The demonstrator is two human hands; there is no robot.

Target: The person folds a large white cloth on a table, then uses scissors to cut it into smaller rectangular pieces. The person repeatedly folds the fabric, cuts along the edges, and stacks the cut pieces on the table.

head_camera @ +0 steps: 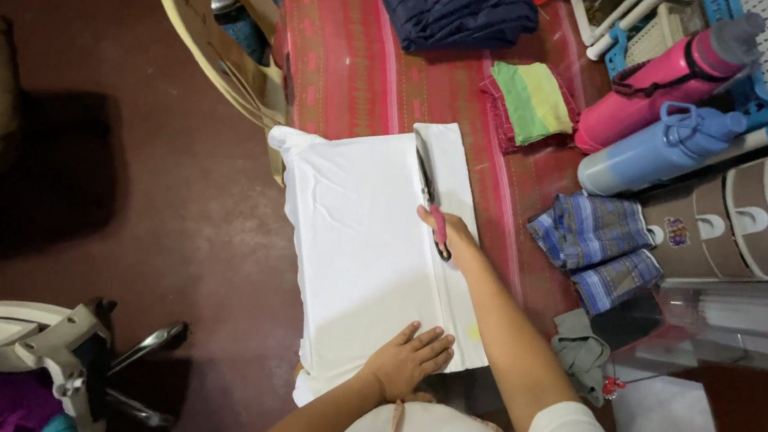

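A white cloth (359,232) lies spread flat over a red patterned table (351,65). My right hand (450,234) grips pink-handled scissors (430,195), whose dark blades point away from me along a cut line near the cloth's right side. My left hand (408,359) rests flat on the near end of the cloth, fingers spread, pressing it down just left of the cut.
A folded dark blue garment (458,9), a green and yellow cloth (533,102) and blue plaid cloth (596,248) lie on the table. A pink bottle (664,83) and a blue bottle (663,148) lie at right beside plastic drawers (754,221). A beige plastic chair (224,35) stands at left.
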